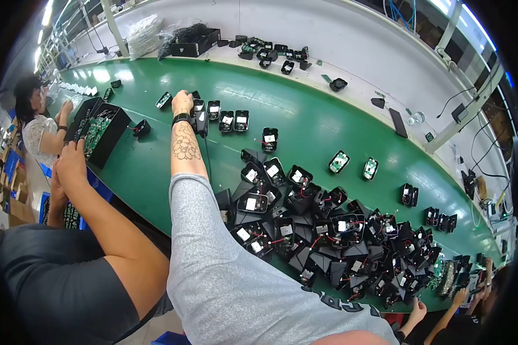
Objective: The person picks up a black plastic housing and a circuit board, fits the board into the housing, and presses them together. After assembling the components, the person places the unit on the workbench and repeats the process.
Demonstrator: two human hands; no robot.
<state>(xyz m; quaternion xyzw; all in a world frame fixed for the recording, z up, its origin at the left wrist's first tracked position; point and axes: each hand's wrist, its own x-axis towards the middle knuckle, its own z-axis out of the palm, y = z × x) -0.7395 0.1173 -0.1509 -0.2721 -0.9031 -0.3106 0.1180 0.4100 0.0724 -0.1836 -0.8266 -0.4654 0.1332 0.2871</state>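
My left arm, in a grey sleeve with a tattooed forearm and a dark watch, stretches out across the green table (149, 167). At its end, my left hand (183, 102) is closed, fingers bent down at the left end of a row of small black cases (227, 120). Whatever lies under those fingers is hidden. A black rounded object (201, 123) with a cable lies against the right side of my wrist. Just left of the hand sits a case with a green circuit board (163, 100). My right hand does not show.
A large heap of black housings with red wires (339, 230) covers the table's near right. At left, a co-worker's hands (69, 167) touch a black box of circuit boards (101, 132). Another hand (417, 313) is beside the heap. Loose parts lie on the back ledge (351, 98).
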